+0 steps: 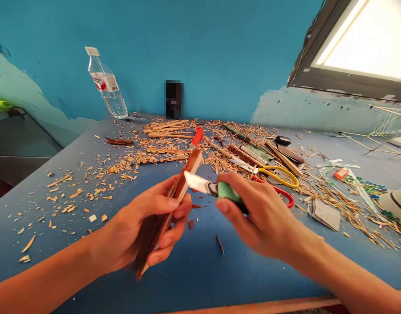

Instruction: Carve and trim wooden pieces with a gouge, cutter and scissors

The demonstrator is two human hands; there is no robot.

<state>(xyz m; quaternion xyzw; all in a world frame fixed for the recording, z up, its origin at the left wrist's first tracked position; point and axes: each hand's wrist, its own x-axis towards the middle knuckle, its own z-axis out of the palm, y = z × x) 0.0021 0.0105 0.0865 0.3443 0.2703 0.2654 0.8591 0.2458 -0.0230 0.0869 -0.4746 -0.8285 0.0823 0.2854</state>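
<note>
From the head view, I see a person's left hand (154, 213) in the lower centre of the frame, gripping a long reddish-brown wooden strip with a pale edge (182, 183); its thumb presses on the near face while the other fingers curl around from the far side. The strip slants from the lower left up to the middle of the frame. Right of centre, the right hand (262, 213) pinches a knife with a green handle and a broad pale blade (225, 190) between thumb and forefinger; how its remaining fingers sit I cannot tell. The blade's tip overlaps the strip's upper part, though I can't make out whether it bites in. Beneath lies a blue tabletop (122, 298), its middle and right strewn with curled tan wood shavings (117, 163). Just beyond the strip's upper end is a bright red plastic handle (197, 137), and right of centre, behind the right hand, lie scissors with one yellow and one red loop (279, 168). A clear plastic bottle with a white cap (105, 83) stands at upper left, before a turquoise painted wall (220, 52). A grey folded square (325, 214) rests at lower right.
</note>
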